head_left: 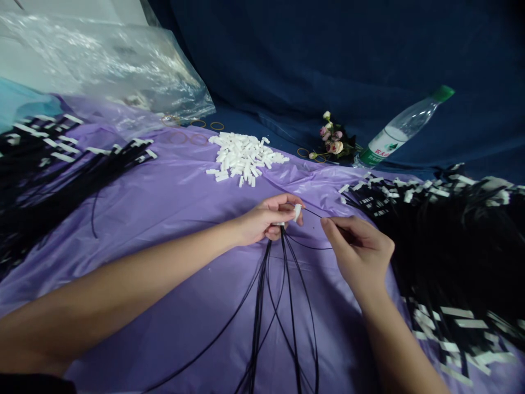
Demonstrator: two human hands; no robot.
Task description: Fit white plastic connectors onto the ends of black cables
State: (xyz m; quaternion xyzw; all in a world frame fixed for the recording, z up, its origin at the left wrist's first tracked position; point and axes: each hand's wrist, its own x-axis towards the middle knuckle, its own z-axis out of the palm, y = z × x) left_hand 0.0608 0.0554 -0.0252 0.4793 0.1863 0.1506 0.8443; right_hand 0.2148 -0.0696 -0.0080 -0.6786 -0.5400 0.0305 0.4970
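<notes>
White tab, near upright in the left hand's pinch, lies left of the right hand, which pinches black cord.

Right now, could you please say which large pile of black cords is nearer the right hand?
The right pile, which lies beside the right hand; the other pile lies far left, beyond the left forearm.

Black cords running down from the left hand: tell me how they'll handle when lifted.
The black cords are probably floppy, since they bend in loose curves below the left hand. Each looks thin, so likely light. They may tangle, as several cross over the purple sheet.
</notes>
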